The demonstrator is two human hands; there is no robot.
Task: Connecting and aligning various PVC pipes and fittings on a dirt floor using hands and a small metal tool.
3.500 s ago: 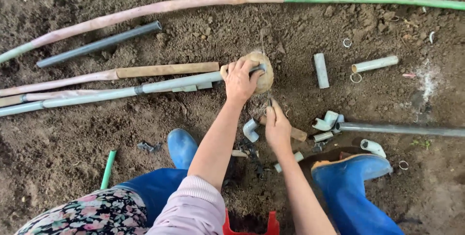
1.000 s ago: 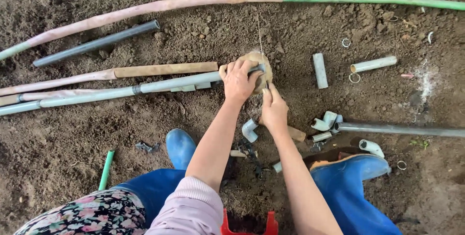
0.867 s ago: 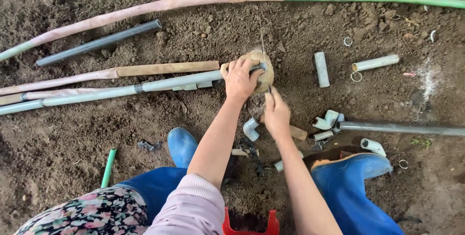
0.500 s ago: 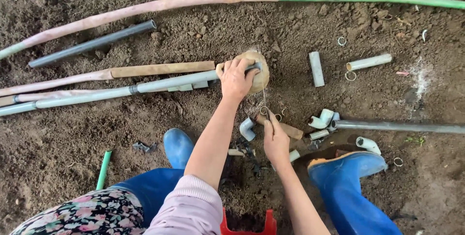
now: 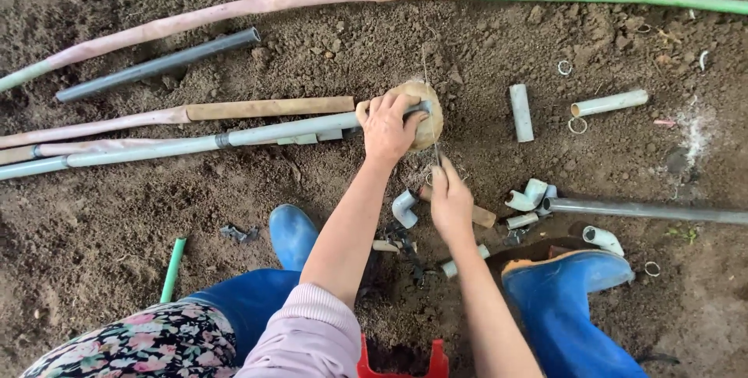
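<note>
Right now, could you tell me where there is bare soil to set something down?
Bare soil lies left of the blue boot, below the long grey pipe. Crowded: pipe elbows beside the right hand.

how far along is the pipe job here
Done: cut pipe offcuts and elbows lie on the soil. In hand: the left hand grips the pipe end at a tan round object; the right hand pulls a thin strand. The grey pipe remains unjoined.

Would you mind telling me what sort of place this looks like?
Probably an outdoor plot or garden: bare soil underfoot, a long hose across it, and cut pipe pieces scattered about.
</note>
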